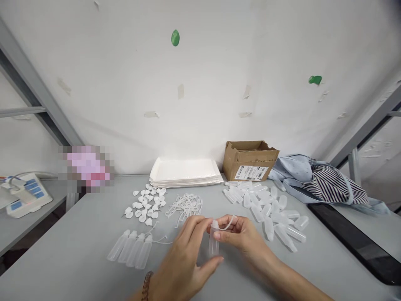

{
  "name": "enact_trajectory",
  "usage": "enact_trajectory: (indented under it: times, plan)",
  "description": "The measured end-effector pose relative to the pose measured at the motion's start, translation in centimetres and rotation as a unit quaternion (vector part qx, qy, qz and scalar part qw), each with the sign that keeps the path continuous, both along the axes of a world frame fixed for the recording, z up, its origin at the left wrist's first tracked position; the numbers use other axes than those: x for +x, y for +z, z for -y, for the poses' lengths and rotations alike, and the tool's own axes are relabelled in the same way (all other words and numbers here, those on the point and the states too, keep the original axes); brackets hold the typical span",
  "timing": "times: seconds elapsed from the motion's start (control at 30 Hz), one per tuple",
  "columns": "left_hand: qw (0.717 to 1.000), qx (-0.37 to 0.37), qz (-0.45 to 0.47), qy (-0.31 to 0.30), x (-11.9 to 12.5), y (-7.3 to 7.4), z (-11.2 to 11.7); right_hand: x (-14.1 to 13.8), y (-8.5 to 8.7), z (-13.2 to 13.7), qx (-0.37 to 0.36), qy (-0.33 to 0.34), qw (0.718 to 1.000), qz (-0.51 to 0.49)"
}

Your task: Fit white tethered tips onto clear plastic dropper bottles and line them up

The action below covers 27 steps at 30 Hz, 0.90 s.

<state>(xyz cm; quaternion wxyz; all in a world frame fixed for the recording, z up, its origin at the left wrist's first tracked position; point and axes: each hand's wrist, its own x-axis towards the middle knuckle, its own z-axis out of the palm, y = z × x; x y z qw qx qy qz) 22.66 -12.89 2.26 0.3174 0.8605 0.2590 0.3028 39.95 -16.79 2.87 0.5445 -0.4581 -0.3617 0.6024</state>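
The grey table [94,234] carries 1 blue-and-striped cloth [335,184] and 1 long black slab [354,242] at right, with 1 stack of flat white packs [186,171] and 1 cardboard box [232,165] behind. The right hand [241,234] pinches 1 upright clear bottle [214,246]; the left hand [184,255], thumb and fingers wide apart, curves beside it, before a cord tangle [184,207]. Around lie over 20 loose bottles [267,209], 4 bottles in a row [134,251] and over 20 white caps [148,206].
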Motion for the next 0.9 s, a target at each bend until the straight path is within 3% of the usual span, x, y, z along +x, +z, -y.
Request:
enact_trajectory:
  times: [0.2, 0.4, 0.6, 0.73, 0.9]
  plan:
    - [0.999, -0.014, -0.039, -0.004, 0.0, 0.8, -0.2, 0.1, -0.1, 0.1, -0.008, 0.073, 0.996, -0.058]
    - [0.997, 0.023, -0.07, -0.01, -0.2, 1.6, -0.5, 0.0, -0.2, 0.1, 0.01, 0.121, 0.991, -0.057]
    - [0.989, 0.079, -0.119, -0.029, -1.3, 2.5, -0.8, 0.4, -1.1, -0.3, 0.036, 0.052, 0.998, -0.013]
    - [0.983, 0.07, -0.167, -0.019, -3.6, 2.4, -1.0, 0.2, -1.5, -0.7, 0.07, 0.063, 0.991, 0.099]
    - [0.978, 0.055, -0.202, 0.0, -7.4, 1.6, -2.1, -2.1, -1.2, -1.4, 0.166, 0.075, 0.934, 0.307]
